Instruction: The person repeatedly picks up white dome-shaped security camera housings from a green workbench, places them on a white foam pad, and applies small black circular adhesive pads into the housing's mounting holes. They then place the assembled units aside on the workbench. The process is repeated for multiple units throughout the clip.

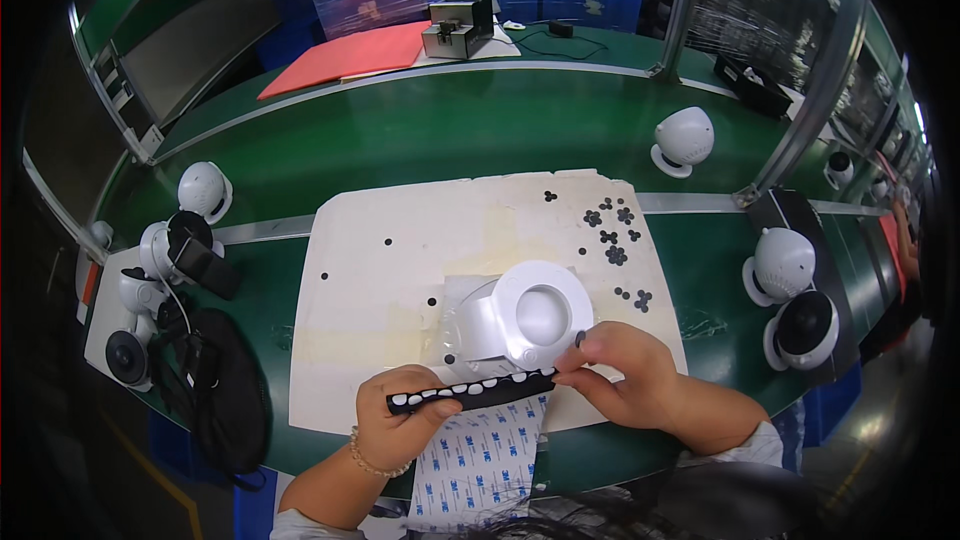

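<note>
My left hand (398,420) is closed around a black strip (490,392) with a row of white oval spots along its upper edge. The strip's right end reaches my right hand (625,375), whose fingers pinch a small black round pad (580,339). Just beyond the strip lies a white camera-like housing (470,325), its round base (575,315) facing up with a shallow round recess. It rests on a cream cardboard sheet (350,340). Below my hands, a white backing sheet with blue print (475,470) hangs over the table's near edge.
Loose black pads (616,255) lie scattered on the cardboard, mostly at the right. Similar white devices stand at right (784,262), far right (686,137) and left (203,190). A black pouch (228,390) lies at left. A metal fixture (460,30) sits on the back shelf beside red sheets (350,55).
</note>
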The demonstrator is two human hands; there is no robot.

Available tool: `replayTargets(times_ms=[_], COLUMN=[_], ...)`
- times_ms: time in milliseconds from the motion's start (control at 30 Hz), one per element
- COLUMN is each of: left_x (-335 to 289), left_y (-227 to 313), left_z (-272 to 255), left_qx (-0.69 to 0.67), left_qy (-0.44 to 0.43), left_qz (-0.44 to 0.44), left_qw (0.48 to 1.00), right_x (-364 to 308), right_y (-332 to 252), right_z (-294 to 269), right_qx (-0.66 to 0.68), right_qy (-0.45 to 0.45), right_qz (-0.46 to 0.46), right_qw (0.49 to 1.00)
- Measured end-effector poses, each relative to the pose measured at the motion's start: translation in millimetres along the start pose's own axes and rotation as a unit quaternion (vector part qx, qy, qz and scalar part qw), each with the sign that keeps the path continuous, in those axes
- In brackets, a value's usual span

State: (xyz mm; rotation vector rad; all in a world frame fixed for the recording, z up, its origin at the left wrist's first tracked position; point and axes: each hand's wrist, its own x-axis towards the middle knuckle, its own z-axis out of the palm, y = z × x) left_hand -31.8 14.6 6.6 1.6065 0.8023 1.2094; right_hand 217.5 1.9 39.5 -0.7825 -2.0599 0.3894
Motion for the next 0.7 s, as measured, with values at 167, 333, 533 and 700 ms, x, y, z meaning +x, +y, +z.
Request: replayTargets(times_ms=[167, 333, 533, 700], left_x=[-4, -3, -5, -4], left_y=[6, 5, 12, 13], left_z=[2, 4, 4, 4], left_qx=[0.024, 0.019, 0.034, 0.043], left_qy=[0.044, 0.05, 0.024, 0.0], left_qz=[-0.09, -0.061, -0.1, -0.103], left_qw=[0.995, 0.997, 0.994, 0.994], right_x=[10, 8, 9, 2], right_y=[2, 1, -4, -6], right_z=[-13, 8, 11, 11], right_qx=[-0.131, 0.013, -0.035, -0.079], right_qy=[-0.008, 0.1, 0.01, 0.0], right_qz=[-0.229, -0.135, -0.169, -0.275], right_qw=[0.965, 0.986, 0.985, 0.958])
